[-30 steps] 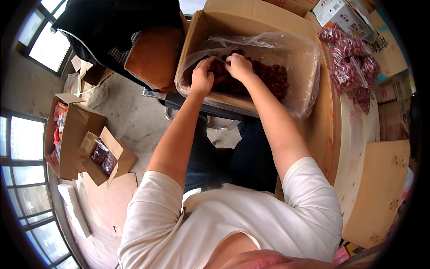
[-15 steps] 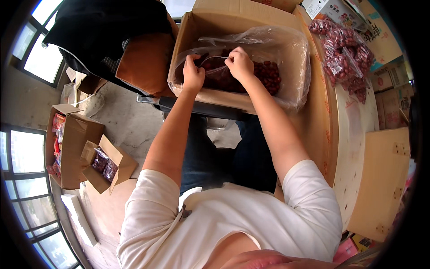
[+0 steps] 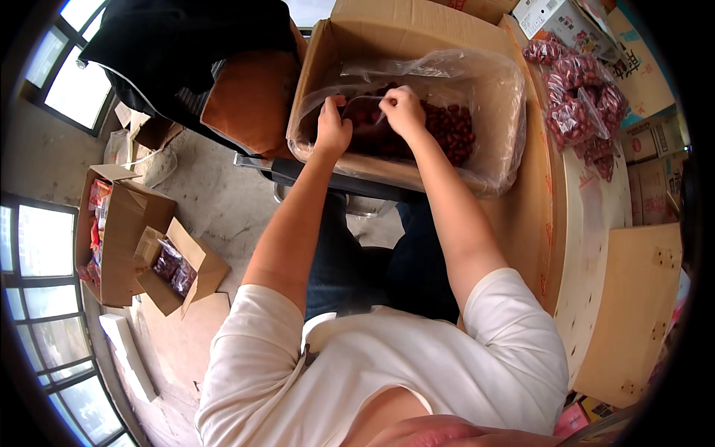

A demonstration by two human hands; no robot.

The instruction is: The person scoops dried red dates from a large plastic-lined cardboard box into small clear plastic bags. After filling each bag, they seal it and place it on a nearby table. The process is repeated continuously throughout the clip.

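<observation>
My left hand [image 3: 333, 128] and my right hand [image 3: 404, 113] are both closed on the top edge of a small clear plastic bag [image 3: 363, 112], pinching it at two places a short way apart. Dark red dates show through and behind the bag; how many are inside it I cannot tell. Beneath the hands stands an open cardboard box [image 3: 417, 24] with a clear plastic liner [image 3: 500, 93] draped over its rim. Loose red dates [image 3: 450, 134] lie inside the liner, mostly right of my right hand.
Filled bags of dates [image 3: 581, 97] are piled on the wooden bench [image 3: 588, 253] to the right. An orange-brown cushion [image 3: 249, 104] and black cloth [image 3: 179, 45] sit left of the box. Lower left on the floor, a small carton [image 3: 201, 261] holds more bags beside a taller carton [image 3: 130, 246].
The whole scene has shifted slightly right and down in the picture. Both hands keep their pinch on the bag's edge, with little movement relative to the box.
</observation>
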